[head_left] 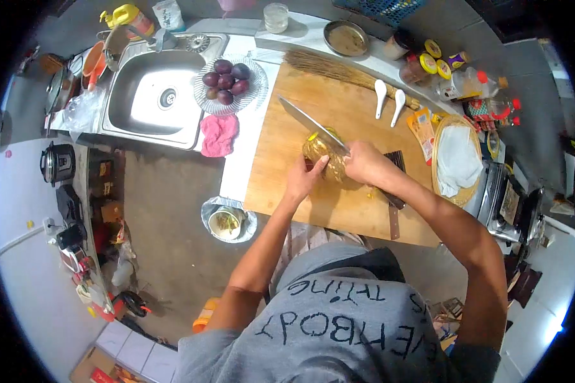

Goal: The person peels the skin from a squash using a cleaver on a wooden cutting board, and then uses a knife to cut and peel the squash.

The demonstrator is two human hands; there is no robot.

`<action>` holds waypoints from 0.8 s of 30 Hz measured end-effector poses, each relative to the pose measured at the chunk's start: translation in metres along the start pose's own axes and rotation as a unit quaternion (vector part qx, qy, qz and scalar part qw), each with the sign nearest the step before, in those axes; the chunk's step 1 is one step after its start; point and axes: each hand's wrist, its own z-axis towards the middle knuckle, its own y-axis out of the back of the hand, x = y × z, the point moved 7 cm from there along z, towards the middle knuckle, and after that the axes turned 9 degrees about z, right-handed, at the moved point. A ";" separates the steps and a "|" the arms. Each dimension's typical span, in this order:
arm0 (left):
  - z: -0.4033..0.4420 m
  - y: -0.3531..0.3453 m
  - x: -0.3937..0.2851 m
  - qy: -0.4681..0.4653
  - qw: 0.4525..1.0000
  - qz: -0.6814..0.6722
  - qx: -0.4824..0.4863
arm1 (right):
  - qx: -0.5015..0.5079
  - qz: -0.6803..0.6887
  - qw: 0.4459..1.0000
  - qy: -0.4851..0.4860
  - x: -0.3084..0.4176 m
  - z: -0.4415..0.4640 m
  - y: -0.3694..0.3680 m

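Note:
A large wooden cutting board (281, 172) lies in front of me. My left hand (305, 179) grips the near left side of a mottled yellow-brown, pumpkin-like piece of produce (334, 167), thumb on top. My right hand (367, 164) is closed round the handle of a kitchen knife (306, 120), and hides that handle. Its long blade slants up to the left, across the far side of the produce. Whether the edge is cutting in cannot be made out. A yellow cut end shows beside the blade. Right of the produce lies a brown handle (394, 223), partly hidden by my right forearm.
Two white spoons (381, 99) and a bundle of twigs (329, 69) lie on the board's far side. A cloth-lined basket (457, 159), bottles and jars stand right. Left are a glass plate of plums (259, 96), a pink cloth (219, 135), a sink (118, 96) and a scrap bin (227, 223).

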 end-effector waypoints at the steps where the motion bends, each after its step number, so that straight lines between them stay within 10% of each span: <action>1: 0.001 0.002 0.001 0.000 1.000 -0.002 -0.003 | 0.006 0.000 1.000 0.014 -0.001 0.002 -0.003; 10: -0.044 -0.053 0.031 0.107 0.987 -0.023 0.119 | 0.188 0.043 0.976 -0.105 -0.036 -0.014 -0.023; 24: -0.049 -0.062 0.021 0.092 0.993 -0.032 0.073 | 0.116 0.068 0.974 -0.183 -0.055 -0.044 -0.002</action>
